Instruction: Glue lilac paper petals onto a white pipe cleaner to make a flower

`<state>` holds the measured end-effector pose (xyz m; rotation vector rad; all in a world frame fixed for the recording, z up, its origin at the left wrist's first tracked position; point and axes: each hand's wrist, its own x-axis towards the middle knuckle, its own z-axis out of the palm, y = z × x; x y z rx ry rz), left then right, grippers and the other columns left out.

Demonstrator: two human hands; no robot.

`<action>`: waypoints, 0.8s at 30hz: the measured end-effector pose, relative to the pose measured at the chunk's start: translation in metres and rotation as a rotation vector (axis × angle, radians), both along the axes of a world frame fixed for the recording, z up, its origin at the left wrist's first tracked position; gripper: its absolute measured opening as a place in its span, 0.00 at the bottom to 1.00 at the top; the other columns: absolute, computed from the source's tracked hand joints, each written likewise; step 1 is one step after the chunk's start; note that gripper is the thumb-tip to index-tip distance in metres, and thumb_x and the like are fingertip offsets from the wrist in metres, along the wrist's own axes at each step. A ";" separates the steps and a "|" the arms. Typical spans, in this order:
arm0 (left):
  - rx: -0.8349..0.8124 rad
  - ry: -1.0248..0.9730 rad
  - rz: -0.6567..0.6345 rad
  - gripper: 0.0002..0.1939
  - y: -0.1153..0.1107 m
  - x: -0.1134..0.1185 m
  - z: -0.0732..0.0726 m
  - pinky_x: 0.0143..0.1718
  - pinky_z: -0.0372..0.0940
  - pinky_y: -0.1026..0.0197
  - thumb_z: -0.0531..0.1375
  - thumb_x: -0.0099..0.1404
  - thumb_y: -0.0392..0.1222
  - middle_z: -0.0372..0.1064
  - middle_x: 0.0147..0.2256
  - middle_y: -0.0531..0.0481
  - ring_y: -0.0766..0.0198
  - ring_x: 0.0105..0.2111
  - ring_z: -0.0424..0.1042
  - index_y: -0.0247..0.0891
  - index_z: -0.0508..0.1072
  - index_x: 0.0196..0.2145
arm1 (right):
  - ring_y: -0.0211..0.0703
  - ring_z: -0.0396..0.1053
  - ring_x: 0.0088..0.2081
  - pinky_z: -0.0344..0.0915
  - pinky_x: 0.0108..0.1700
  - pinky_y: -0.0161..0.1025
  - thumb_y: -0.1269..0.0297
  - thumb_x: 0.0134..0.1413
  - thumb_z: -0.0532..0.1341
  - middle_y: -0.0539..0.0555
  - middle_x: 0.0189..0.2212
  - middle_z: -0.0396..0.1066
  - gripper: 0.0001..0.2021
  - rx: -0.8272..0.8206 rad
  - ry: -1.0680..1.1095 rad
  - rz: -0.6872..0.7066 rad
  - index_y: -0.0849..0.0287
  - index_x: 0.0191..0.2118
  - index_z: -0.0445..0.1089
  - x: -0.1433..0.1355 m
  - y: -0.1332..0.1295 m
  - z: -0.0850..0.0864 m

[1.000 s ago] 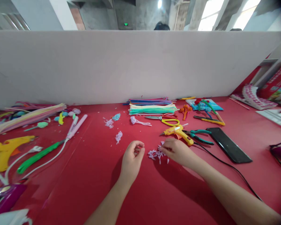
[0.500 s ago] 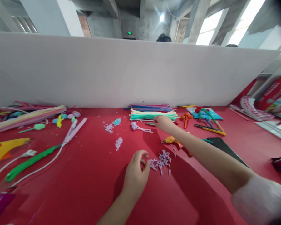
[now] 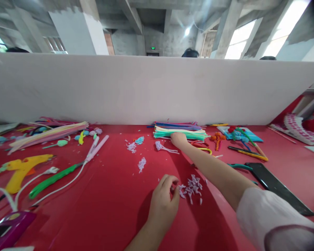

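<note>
"Red table (image 3: 107,195), white partition (image 3: 146,90) behind. Where's your right hand (image 3: 179,140)?"

"On the near edge of the green stems (image 3: 161,134), fingers curled down; I can't tell whether they grip any."

"And your left hand (image 3: 164,204)?"

"Nearer me than the stems, like the purple bits (image 3: 194,185) beside it. It's half-curled, thumb slightly apart; I can't tell if it holds anything."

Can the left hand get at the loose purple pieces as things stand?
Most likely yes. The left hand is right beside the purple pieces, with nothing visible between them. The right hand is beyond the pile, at the green strips, so it seems out of the way.
</note>
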<state>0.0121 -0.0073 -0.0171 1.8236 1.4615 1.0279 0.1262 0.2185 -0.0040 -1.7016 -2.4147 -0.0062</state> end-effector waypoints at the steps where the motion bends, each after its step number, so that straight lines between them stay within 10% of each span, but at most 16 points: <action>1: 0.002 0.002 -0.002 0.05 0.000 0.000 0.000 0.34 0.60 0.62 0.50 0.62 0.34 0.64 0.32 0.51 0.64 0.32 0.65 0.40 0.65 0.34 | 0.43 0.67 0.45 0.66 0.45 0.44 0.62 0.59 0.55 0.56 0.48 0.65 0.13 0.015 0.010 0.003 0.58 0.48 0.65 0.000 0.000 0.000; 8: 0.002 -0.064 0.038 0.06 0.004 -0.002 -0.005 0.35 0.61 0.61 0.52 0.62 0.35 0.66 0.35 0.50 0.64 0.32 0.66 0.40 0.66 0.36 | 0.44 0.66 0.44 0.63 0.47 0.42 0.68 0.63 0.48 0.59 0.41 0.68 0.13 0.268 0.165 0.068 0.66 0.47 0.65 0.013 -0.016 0.047; 13: -0.026 -0.335 0.149 0.12 0.005 -0.004 -0.002 0.33 0.62 0.62 0.52 0.64 0.44 0.67 0.38 0.48 0.65 0.31 0.67 0.40 0.63 0.44 | 0.43 0.63 0.44 0.57 0.50 0.41 0.68 0.62 0.46 0.57 0.41 0.67 0.14 0.516 0.276 0.245 0.57 0.46 0.67 0.042 -0.088 0.081; 18: -0.073 -0.528 0.187 0.16 0.009 -0.010 0.006 0.25 0.60 0.65 0.48 0.66 0.50 0.66 0.27 0.51 0.67 0.24 0.64 0.37 0.68 0.37 | 0.41 0.64 0.41 0.45 0.59 0.52 0.74 0.58 0.51 0.52 0.34 0.70 0.13 0.553 0.092 0.444 0.53 0.38 0.70 0.068 -0.164 0.053; 24: 0.010 -0.528 0.244 0.15 0.015 -0.017 0.007 0.30 0.63 0.65 0.54 0.63 0.49 0.68 0.33 0.50 0.68 0.27 0.66 0.38 0.68 0.42 | 0.42 0.64 0.41 0.43 0.60 0.53 0.73 0.57 0.53 0.52 0.34 0.70 0.10 0.515 0.063 0.326 0.55 0.36 0.70 0.084 -0.177 0.031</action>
